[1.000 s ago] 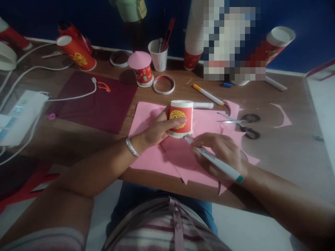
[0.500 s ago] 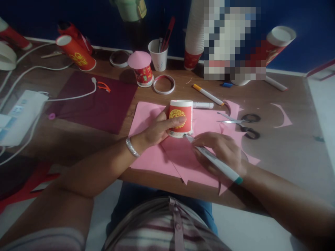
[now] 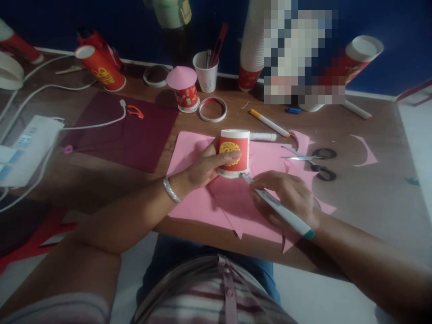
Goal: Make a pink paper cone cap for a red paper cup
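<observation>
An upside-down red and white paper cup [image 3: 234, 151] stands on pink paper sheets [image 3: 189, 153] on the wooden table [image 3: 364, 193]. My left hand [image 3: 205, 167] is wrapped round the cup's near side and holds it down. My right hand [image 3: 286, 198] grips a white marker with a green end [image 3: 280, 210]. The marker's tip touches the paper right at the cup's lower right rim.
Scissors [image 3: 312, 159] lie open to the right, with pink offcuts [image 3: 365, 152] beyond. An orange-capped marker [image 3: 269, 122], a tape ring [image 3: 212, 109], a pink-topped cup [image 3: 184, 89], a pen cup [image 3: 206, 71], cup stacks [image 3: 251, 49], a maroon sheet [image 3: 131, 135] and a power strip [image 3: 27, 148] surround the paper.
The marker tip has crept slightly along the cup's rim. The hands and cup otherwise stay put; the view shifted a little.
</observation>
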The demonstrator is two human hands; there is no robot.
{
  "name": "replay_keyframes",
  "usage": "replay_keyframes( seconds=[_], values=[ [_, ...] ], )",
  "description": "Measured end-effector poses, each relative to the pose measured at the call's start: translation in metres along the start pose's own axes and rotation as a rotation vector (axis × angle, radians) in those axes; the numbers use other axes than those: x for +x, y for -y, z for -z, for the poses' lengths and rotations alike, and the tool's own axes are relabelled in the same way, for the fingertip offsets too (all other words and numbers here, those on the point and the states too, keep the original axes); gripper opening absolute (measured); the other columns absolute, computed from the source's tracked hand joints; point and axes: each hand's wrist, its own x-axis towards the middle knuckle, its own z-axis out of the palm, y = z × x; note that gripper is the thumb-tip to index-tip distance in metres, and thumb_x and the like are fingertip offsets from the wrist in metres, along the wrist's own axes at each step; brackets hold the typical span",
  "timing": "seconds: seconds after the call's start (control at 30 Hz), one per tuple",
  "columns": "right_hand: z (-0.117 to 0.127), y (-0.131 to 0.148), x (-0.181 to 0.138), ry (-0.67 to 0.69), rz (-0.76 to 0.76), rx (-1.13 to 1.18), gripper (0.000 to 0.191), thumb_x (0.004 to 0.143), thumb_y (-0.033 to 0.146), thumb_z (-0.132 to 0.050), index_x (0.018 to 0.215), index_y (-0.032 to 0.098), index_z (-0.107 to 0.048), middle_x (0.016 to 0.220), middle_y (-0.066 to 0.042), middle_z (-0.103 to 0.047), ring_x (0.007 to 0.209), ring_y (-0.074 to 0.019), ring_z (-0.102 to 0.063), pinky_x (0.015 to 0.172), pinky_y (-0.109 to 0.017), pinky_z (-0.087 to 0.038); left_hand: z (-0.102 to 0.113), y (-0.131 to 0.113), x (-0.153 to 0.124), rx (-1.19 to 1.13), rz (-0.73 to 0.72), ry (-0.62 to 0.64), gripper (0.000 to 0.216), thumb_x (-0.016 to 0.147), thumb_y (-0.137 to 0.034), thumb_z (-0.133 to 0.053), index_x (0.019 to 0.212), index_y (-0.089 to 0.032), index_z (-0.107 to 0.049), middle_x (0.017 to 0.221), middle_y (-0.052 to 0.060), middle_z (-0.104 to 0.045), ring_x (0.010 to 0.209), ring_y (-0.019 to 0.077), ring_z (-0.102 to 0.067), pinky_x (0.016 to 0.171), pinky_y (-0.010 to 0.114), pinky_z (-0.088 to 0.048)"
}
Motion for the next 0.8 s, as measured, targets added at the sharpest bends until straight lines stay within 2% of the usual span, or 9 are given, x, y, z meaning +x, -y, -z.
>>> replay_keyframes(
  seconds=[0.2,0.63,0.8],
  values=[
    [0.0002,0.001,0.002,-0.002,0.008,0.002,0.018,0.091,0.007,-0.068,0.101,0.02,-0.06,0.081,-0.001,-0.075,0.068,-0.0143,-0.073,0.063,-0.025,-0.06,0.0003,0.0003,0.0001,0.009,0.001,0.008,0.049,0.078,-0.038,-0.085,0.115,-0.018,-0.059,0.1,0.006,-0.071,0.091,0.0218,-0.071,0.081,0.036,-0.055],
    [0.0011,0.0018,0.0014,0.032,0.027,0.013,0.017,0.092,0.008,-0.067,0.103,0.019,-0.06,0.084,-0.002,-0.076,0.073,-0.0155,-0.076,0.066,-0.026,-0.062,-0.0018,-0.0014,0.0003,-0.014,0.012,0.007,0.05,0.077,-0.036,-0.087,0.113,-0.017,-0.057,0.096,0.005,-0.068,0.086,0.0189,-0.068,0.078,0.033,-0.055],
    [0.0007,0.001,0.0008,0.042,0.022,0.022,0.016,0.092,0.009,-0.067,0.102,0.02,-0.061,0.083,-0.002,-0.076,0.071,-0.0158,-0.075,0.064,-0.026,-0.061,-0.0013,-0.001,0.0,0.024,0.005,0.014,0.048,0.078,-0.037,-0.085,0.114,-0.018,-0.058,0.099,0.006,-0.07,0.09,0.0214,-0.07,0.078,0.034,-0.055]
  ],
)
